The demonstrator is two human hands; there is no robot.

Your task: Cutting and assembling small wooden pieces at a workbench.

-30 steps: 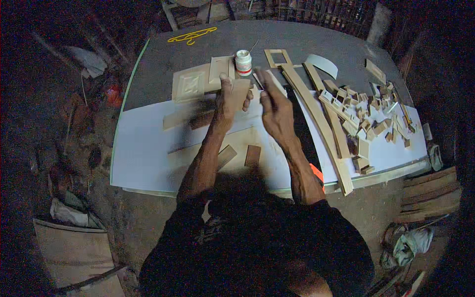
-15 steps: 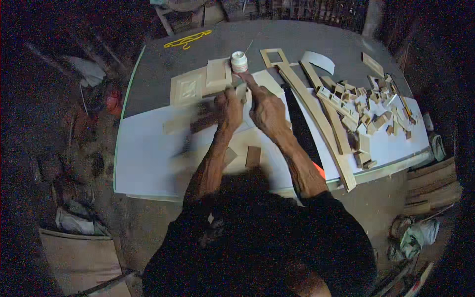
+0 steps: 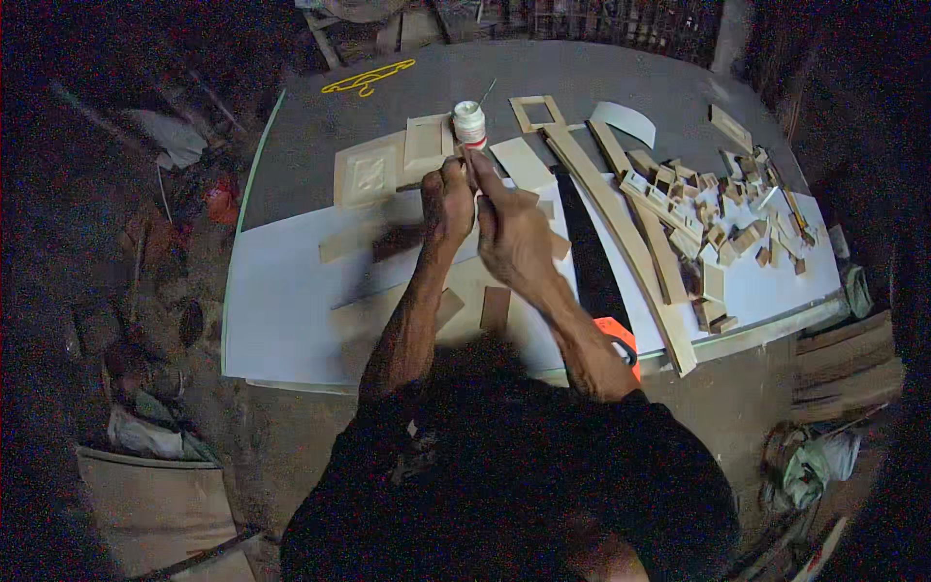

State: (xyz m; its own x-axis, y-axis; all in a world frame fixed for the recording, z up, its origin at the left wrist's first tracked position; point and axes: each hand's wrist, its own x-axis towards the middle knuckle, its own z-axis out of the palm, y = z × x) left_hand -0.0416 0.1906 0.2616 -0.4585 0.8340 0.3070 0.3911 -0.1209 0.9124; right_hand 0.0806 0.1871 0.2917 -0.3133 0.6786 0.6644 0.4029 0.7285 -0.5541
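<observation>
Bare tan wood peeks out beside the right hand (image 3: 514, 228), a small wooden piece (image 3: 524, 197) at its outer edge; from where I stand I can't tell whether it is gripped or simply lying under there. That hand slopes inward, forefinger stretched forward, while the left hand (image 3: 449, 202) sits curled close against it, thumb side up. They meet so tightly that whatever lies between them is hidden, so I can't say if either is closed on something. Held together like that, I suppose, one hand can steady what the other works against.

Just beyond the fingertips stands a white jar (image 3: 468, 121) with a thin stick (image 3: 488, 92) rising from its mouth, open and upright, probably parked there to spare a long reach. Ahead and to the left of the grip lie a raised-centre panel (image 3: 369, 177) and, beside it, a smaller rimmed panel (image 3: 424, 145), both flat, perhaps to keep them out of the elbows' way. Nearer the body than the hands, a dark brown block (image 3: 496, 308) rests within easy reach.

Right of the grip, long wooden strips (image 3: 621, 242) run lengthwise, almost like a fence before the heap of small offcuts (image 3: 718, 209) (a yellow hanger (image 3: 369, 76), oddly, lies far off beyond the left hand).
</observation>
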